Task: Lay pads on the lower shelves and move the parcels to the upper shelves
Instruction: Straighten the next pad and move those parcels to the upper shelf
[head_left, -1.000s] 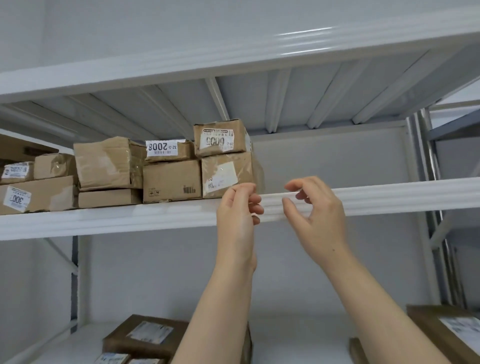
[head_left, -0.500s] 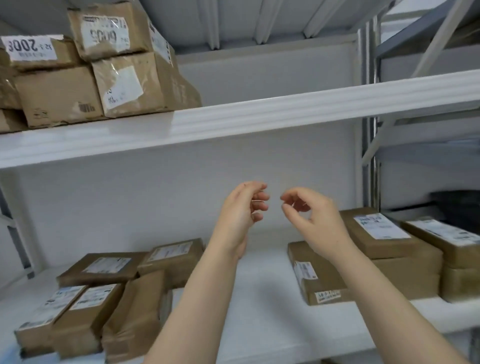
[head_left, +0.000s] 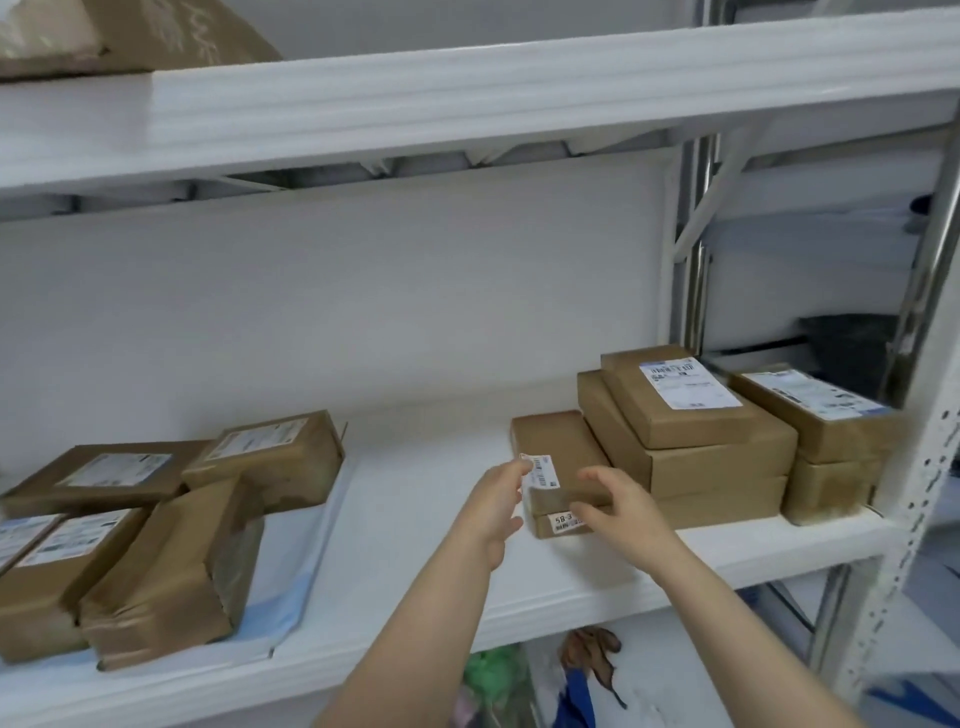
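Parcels on lower shelf (head_left: 426, 540): we count five at left on pale blue pad (head_left: 291, 603), six stacked at right. Small front parcel (head_left: 558, 452) sits on one marked "5B-3". Our left hand (head_left: 496, 501) and right hand (head_left: 621, 506) bracket it, fingers spread wide, touching its edges, holding nothing yet. One more parcel (head_left: 156, 31) on upper shelf (head_left: 467, 98).
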